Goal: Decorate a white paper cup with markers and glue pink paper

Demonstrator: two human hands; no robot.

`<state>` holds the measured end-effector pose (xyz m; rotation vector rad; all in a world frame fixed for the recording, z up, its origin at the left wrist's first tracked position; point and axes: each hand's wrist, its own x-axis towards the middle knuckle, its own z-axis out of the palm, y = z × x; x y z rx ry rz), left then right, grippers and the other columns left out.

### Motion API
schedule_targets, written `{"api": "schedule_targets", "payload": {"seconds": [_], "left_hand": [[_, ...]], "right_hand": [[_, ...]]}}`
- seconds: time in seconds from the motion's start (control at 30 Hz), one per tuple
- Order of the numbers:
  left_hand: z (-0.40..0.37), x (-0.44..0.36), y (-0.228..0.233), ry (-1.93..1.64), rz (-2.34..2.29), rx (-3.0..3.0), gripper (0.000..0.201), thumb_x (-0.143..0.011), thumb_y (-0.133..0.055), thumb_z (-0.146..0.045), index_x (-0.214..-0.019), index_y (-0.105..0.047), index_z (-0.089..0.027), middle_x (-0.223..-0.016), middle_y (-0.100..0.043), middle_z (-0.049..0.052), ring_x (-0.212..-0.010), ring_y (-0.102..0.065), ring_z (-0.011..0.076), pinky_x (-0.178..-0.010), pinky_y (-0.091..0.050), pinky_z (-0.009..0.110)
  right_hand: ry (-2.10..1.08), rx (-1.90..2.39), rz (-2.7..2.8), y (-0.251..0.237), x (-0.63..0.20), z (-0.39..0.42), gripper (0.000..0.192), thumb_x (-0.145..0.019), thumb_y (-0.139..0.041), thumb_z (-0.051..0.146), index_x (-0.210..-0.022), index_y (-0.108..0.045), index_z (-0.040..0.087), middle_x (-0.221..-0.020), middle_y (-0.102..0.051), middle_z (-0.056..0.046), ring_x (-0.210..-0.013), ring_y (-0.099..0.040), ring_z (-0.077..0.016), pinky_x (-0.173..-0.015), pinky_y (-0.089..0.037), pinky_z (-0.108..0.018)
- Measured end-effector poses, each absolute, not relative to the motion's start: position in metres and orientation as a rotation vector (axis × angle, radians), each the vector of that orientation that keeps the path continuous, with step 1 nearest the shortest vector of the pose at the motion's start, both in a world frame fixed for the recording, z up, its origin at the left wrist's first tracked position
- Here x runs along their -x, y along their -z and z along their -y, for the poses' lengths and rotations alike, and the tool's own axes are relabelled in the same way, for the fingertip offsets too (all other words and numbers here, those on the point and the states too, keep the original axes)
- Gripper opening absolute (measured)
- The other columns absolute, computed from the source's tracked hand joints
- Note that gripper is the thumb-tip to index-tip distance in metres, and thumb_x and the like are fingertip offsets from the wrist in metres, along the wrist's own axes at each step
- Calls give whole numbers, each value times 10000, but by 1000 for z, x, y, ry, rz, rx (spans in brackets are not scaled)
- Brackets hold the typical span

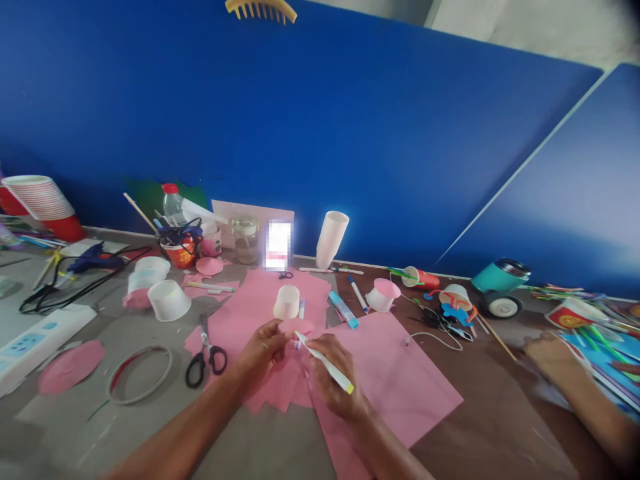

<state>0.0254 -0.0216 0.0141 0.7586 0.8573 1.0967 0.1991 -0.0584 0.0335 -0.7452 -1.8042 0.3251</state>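
My left hand pinches a small piece of pink paper by its left edge. In my right hand is a white marker with a yellow end, its tip at or close to that paper; whether it touches I cannot tell. Beneath both hands lie pink paper sheets. Just beyond the fingers stands a white paper cup, with a capped marker beside it. Black-handled scissors lie to the left of my left hand.
At left are a tape ring, a power strip and stacked cups. A phone-like bright screen and tall cup stack stand by the blue partition. Another person's hand is at right.
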Motion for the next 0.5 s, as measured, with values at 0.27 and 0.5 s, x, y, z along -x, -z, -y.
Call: {"api": "schedule_targets", "payload": {"seconds": [0.27,0.5], "left_hand": [[20,-24,-11,-1073,-844,-775,285,-656,-827,-355,-707,-623,-164,-475,-433,-84,-417,-318,38,-441,-220,204],[22,-25,-15,-1095,-842,-742,298,-647,-836,-328,-680,-588,-166,-476,-431,-90,-415,-315,33,-439,-217,199]], "right_hand": [[-314,755,1782,-29,-198,57,282,-891,-490,126,-1115,-614,245,-874,-697,-63,-788,-662,-218,-676,-564,-376],[-333,765,1774,-28,-197,56,281,-887,-509,129,-1113,-638,234,-893,-714,-64,-831,-675,-217,-703,-569,-363]]}}
